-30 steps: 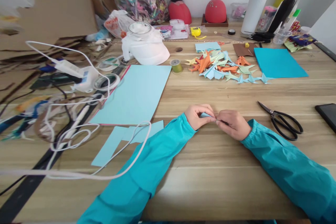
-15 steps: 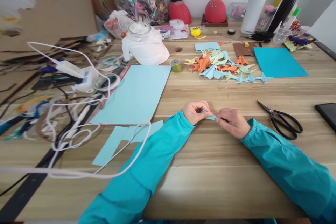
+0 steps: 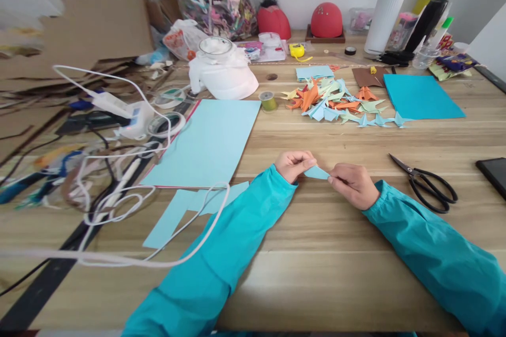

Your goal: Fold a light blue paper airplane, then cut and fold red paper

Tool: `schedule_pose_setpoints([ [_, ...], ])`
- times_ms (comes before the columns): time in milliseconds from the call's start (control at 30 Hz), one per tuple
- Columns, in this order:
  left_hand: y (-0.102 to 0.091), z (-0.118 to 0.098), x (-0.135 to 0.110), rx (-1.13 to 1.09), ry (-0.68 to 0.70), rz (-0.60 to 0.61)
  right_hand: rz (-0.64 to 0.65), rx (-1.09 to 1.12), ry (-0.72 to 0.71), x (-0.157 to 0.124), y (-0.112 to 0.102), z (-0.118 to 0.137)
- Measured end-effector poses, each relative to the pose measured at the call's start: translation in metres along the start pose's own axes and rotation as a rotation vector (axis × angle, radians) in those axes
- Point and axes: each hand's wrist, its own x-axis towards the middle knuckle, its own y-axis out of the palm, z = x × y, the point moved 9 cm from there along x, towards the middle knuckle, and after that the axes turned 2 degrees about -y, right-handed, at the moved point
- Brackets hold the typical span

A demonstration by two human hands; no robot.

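Observation:
Between my two hands is a small folded piece of light blue paper [image 3: 317,172]. My left hand [image 3: 294,165] pinches its left end, and my right hand [image 3: 353,184] grips its pointed right end between thumb and forefinger. Beyond the hands lies a pile of folded paper cranes [image 3: 310,96] in orange, pale green and light blue, with several light blue ones in a row at its right. Black-handled scissors [image 3: 429,184] rest to the right of my right hand. Light blue paper strips [image 3: 168,221] lie left of my left sleeve.
Large light blue sheets [image 3: 209,139] lie at left centre, with a thread spool [image 3: 268,101] beside them. White cables [image 3: 136,262] loop across the left side. Bright blue paper [image 3: 422,96] is at back right, a phone [image 3: 492,174] at the right edge, cardboard [image 3: 106,26] at back left.
My fingers have shifted on the folded paper, so more of its light blue surface shows between them. The view has moved slightly; the things on the table stay in place.

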Motion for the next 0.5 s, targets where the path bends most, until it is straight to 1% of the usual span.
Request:
schedule_pose_setpoints([
  [100,-0.005,0.001,-0.001,-0.074,-0.008,-0.080,-0.012,-0.012,-0.003,-0.001,-0.001,0.000],
  [133,-0.004,0.001,-0.002,-0.089,-0.009,-0.080,-0.014,-0.015,-0.005,-0.001,-0.001,0.000],
  [200,0.003,-0.001,-0.004,-0.063,-0.023,-0.026,-0.016,-0.013,-0.007,-0.001,-0.002,0.001],
  [267,0.012,-0.002,-0.007,0.024,-0.059,0.028,-0.011,-0.004,-0.002,0.000,-0.002,0.001],
  [333,0.015,-0.001,-0.010,0.106,-0.109,0.022,-0.002,0.006,0.015,0.000,-0.001,0.000],
  [400,0.016,0.000,-0.012,0.135,-0.155,-0.005,0.001,0.014,0.049,0.000,-0.001,-0.003],
  [500,0.020,0.003,-0.013,0.056,-0.203,-0.006,0.001,0.031,0.122,0.000,-0.001,-0.010],
])
